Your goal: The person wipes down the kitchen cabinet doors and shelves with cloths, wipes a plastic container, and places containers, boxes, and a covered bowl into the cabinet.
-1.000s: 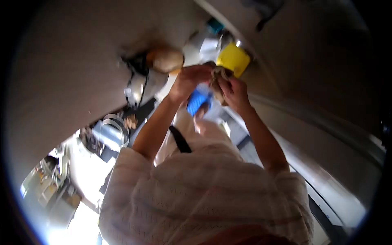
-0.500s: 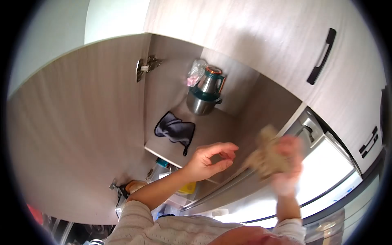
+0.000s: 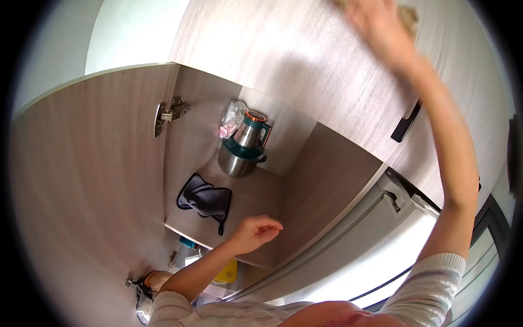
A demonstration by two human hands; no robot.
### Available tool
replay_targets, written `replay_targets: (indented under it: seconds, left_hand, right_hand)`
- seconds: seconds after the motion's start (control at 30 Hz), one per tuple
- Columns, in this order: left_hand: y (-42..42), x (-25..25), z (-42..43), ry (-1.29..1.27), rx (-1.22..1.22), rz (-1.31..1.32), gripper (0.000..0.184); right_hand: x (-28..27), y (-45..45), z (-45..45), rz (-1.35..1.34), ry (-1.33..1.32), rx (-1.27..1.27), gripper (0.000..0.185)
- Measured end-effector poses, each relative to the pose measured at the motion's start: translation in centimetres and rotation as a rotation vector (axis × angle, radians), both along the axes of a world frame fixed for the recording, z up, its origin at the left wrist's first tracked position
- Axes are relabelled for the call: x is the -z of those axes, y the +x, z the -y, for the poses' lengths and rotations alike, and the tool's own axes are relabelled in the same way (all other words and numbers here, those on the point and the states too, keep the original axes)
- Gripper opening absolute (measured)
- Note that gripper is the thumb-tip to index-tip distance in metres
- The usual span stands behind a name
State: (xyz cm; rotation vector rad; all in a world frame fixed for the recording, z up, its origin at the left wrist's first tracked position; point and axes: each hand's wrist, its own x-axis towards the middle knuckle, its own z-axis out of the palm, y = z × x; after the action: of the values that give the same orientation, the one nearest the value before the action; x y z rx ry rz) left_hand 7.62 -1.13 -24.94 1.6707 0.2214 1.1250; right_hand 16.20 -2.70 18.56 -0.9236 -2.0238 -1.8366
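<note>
My right hand (image 3: 378,30) is raised to the top of the view, against the upper cabinet front (image 3: 261,43). It holds a tan cloth (image 3: 408,19), which shows at the hand's edges. My left hand (image 3: 257,234) hovers before the open cabinet with fingers curled and pressed together, nothing visible in them. On the cabinet shelf (image 3: 261,199) lies a dark grey cloth (image 3: 206,197) with a black edge and loop. Behind it stands a steel and green pot (image 3: 238,158) with a steel and green cup (image 3: 251,131) on top, beside a clear plastic bag (image 3: 234,115).
The open cabinet door (image 3: 87,180) fills the left, its metal hinge (image 3: 168,113) near the top. A black handle (image 3: 407,122) is on the upper front. A white appliance (image 3: 376,240) stands at the right. Below the shelf are a yellow item (image 3: 226,272) and a hanging bag (image 3: 144,305).
My right hand has risen with the tan cloth from beside the white appliance to the upper cabinet front. My left hand's fingers have closed. The view has turned from down low to the open cabinet.
</note>
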Motion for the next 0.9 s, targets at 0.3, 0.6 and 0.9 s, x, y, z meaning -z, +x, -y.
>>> replay_targets:
  seconds: [0.3,0.6,0.9]
  left_hand:
    - [0.3,1.0,-2.1,-0.032,0.027,-0.016,0.013]
    - [-6.5,-11.7,-5.9,0.107,-0.21,0.312,0.02]
    - [-9.0,-20.1,-9.6,-0.229,-0.054,0.722,0.044]
  right_hand:
    - [3.7,-2.1,-4.2,0.35,0.044,-0.164,0.038]
    - [-8.4,-5.6,4.4,-0.659,0.231,0.121,0.043]
    - [0.1,-7.0,-6.1,0.324,0.122,-0.132,0.045]
